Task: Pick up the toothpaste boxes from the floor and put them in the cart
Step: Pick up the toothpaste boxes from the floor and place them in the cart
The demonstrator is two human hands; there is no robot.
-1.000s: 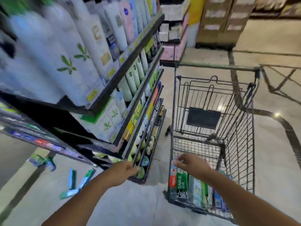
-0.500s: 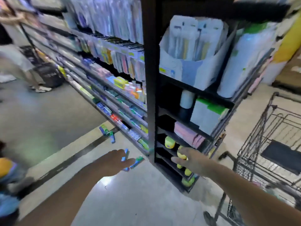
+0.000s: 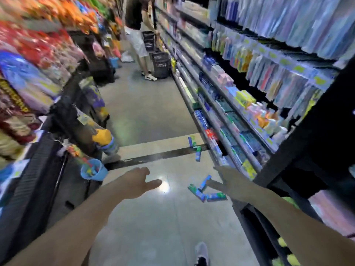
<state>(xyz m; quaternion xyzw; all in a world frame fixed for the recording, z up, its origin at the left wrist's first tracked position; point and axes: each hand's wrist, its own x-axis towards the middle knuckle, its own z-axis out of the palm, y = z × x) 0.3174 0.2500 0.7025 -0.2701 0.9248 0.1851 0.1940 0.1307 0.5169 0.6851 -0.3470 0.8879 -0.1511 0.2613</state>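
Near boxes (image 3: 206,190): three, on floor (image 3: 153,217) just beside shelf (image 3: 226,143) base, one leaning on another; far boxes (image 3: 195,147): blurred heap, about three, count uncertain. Likely light, stiff card, glossy, crushable; best pinched across long narrow sides. Left hand (image 3: 137,182): fingers loose, spread, holding nothing. Right hand (image 3: 230,182): fingers spread, empty, above near boxes. Cart out of view

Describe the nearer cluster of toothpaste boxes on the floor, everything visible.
The nearer cluster of toothpaste boxes holds about three long, slim cartons, blue with green ends, apparently printed card. They lie flat on the shiny floor, angled across each other and touching, close to the shelf base. The right hand is extended above them, fingers spread, not visibly holding any.
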